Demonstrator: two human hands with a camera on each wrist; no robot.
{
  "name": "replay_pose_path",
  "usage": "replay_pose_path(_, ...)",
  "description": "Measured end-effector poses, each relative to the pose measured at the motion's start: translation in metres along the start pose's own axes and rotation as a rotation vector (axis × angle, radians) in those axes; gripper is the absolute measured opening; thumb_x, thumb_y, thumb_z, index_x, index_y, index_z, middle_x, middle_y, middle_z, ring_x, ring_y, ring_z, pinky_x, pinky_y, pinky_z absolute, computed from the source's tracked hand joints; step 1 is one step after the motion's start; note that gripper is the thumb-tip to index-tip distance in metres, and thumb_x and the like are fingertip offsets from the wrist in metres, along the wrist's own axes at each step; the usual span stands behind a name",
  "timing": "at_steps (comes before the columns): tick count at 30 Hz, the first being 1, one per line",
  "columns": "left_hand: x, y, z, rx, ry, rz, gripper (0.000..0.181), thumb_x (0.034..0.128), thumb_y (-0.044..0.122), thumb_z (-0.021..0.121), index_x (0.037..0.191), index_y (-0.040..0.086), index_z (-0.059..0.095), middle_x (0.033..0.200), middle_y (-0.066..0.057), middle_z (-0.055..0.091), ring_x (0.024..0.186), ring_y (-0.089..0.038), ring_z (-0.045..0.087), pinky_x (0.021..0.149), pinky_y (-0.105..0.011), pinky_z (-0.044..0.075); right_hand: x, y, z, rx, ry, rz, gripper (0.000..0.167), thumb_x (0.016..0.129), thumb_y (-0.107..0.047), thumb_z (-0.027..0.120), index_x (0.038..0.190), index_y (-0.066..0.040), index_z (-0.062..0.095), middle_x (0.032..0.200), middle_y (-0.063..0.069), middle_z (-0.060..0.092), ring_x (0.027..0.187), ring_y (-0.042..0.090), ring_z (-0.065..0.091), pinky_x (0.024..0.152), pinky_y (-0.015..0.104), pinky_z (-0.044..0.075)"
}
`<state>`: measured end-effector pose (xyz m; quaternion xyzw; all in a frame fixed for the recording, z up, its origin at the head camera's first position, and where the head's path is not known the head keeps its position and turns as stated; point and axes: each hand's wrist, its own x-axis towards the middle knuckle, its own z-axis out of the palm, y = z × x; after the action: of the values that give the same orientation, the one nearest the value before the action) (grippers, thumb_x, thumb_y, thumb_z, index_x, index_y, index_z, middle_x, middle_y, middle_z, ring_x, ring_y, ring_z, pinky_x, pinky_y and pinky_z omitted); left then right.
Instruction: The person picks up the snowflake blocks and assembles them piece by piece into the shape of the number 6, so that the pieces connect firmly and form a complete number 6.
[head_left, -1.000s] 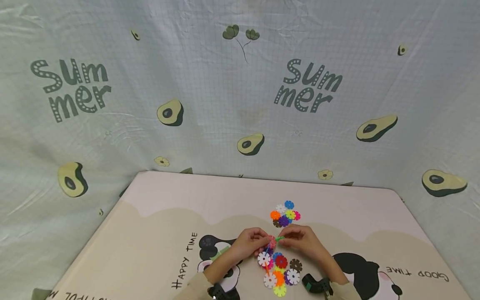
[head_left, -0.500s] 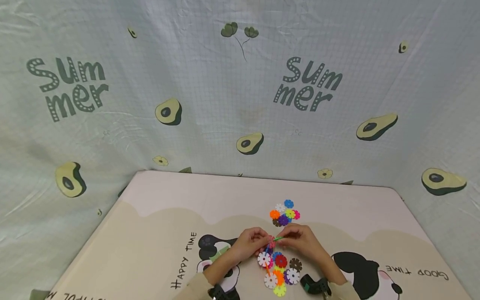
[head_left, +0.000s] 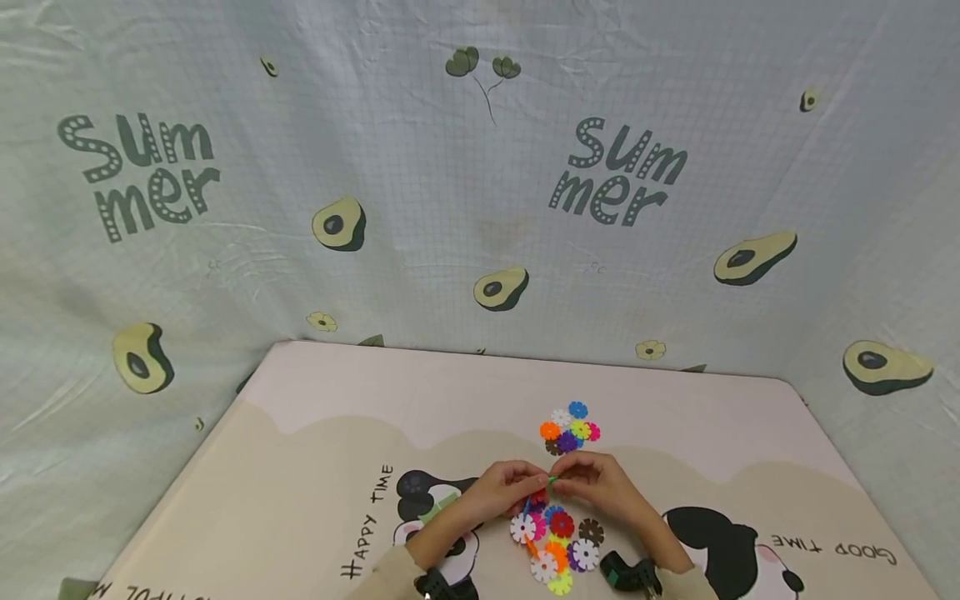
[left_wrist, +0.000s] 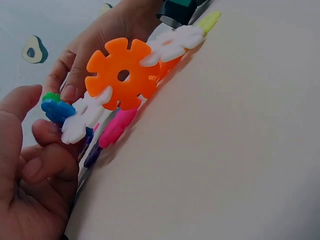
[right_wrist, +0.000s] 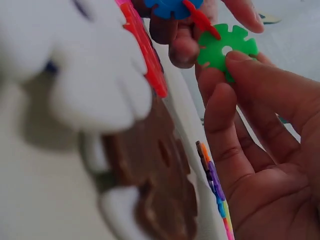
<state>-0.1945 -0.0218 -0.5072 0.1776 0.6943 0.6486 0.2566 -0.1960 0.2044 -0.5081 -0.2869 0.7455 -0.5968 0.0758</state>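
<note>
In the right wrist view, my right hand (right_wrist: 270, 110) pinches a green notched plastic building disc (right_wrist: 215, 55) between thumb and fingers. Its edge meets a red disc (right_wrist: 204, 21), seen edge-on, which joins a blue disc (right_wrist: 172, 7). My left hand (head_left: 498, 492) grips the upper end of this chain of linked discs, fingers curled; the exact grip is partly hidden. Down the chain, the left wrist view has a white disc (left_wrist: 82, 116), an orange disc (left_wrist: 102, 65) and a pink disc (left_wrist: 119, 126). Both hands meet fingertip to fingertip above the table.
Beyond the hands lies a small pile of loose coloured discs (head_left: 567, 429). A brown disc (head_left: 591, 531) rests just right of the linked discs. The pale printed table mat (head_left: 300, 450) reaches back to an avocado-print curtain (head_left: 420, 233).
Both hands have dipped slightly and drawn closer together. The green disc has become more covered by the fingers, and the white discs in the chain have shifted a little.
</note>
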Motion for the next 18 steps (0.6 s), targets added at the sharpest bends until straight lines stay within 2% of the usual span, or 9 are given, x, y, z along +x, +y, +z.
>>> replay_pose_path(4, 0.001, 0.0, -0.001, 0.029, 0.001, 0.023, 0.032, 0.0989, 0.027, 0.058, 0.112, -0.001, 0.067, 0.07, 0.0, 0.055, 0.047, -0.007, 0.037, 0.043, -0.019, 0.029, 0.001, 0.001, -0.001, -0.013, -0.052, 0.037, 0.022, 0.09, -0.004, 0.067, 0.109, 0.005, 0.061, 0.096, 0.02, 0.064, 0.078, 0.009, 0.062, 0.071, 0.02, 0.053)
replay_pose_path(7, 0.002, -0.001, -0.001, 0.03, 0.014, 0.021, 0.033, 0.0985, 0.028, 0.058, 0.112, 0.0, 0.068, 0.069, 0.001, 0.054, 0.047, -0.007, 0.037, 0.043, -0.018, 0.029, 0.0, 0.001, -0.005, -0.014, -0.11, 0.11, 0.026, 0.089, -0.006, 0.07, 0.109, 0.006, 0.058, 0.088, 0.012, 0.061, 0.069, 0.007, 0.055, 0.063, 0.017, 0.049)
replay_pose_path(12, 0.002, -0.002, -0.001, 0.004, 0.023, 0.004, 0.033, 0.0982, 0.027, 0.059, 0.113, -0.001, 0.067, 0.066, 0.002, 0.052, 0.047, -0.007, 0.037, 0.043, -0.018, 0.029, -0.003, -0.001, -0.012, -0.016, -0.212, 0.206, 0.025, 0.088, -0.012, 0.072, 0.103, 0.004, 0.061, 0.078, 0.0, 0.059, 0.064, 0.003, 0.05, 0.058, 0.017, 0.044)
replay_pose_path(14, 0.002, -0.002, -0.002, -0.01, 0.019, 0.003, 0.033, 0.0984, 0.026, 0.059, 0.115, -0.002, 0.067, 0.065, 0.002, 0.051, 0.047, -0.007, 0.036, 0.043, -0.018, 0.028, -0.004, -0.002, -0.015, -0.016, -0.251, 0.208, 0.026, 0.087, -0.012, 0.073, 0.105, 0.004, 0.061, 0.078, 0.002, 0.059, 0.064, 0.002, 0.051, 0.058, 0.017, 0.044)
replay_pose_path(18, 0.002, -0.003, -0.002, -0.029, 0.002, -0.001, 0.033, 0.0986, 0.024, 0.058, 0.117, -0.003, 0.066, 0.063, 0.004, 0.049, 0.047, -0.007, 0.035, 0.043, -0.018, 0.027, -0.005, -0.004, -0.017, -0.014, -0.326, 0.142, 0.031, 0.086, -0.01, 0.074, 0.11, 0.005, 0.061, 0.076, 0.017, 0.058, 0.063, 0.003, 0.05, 0.056, 0.017, 0.043)
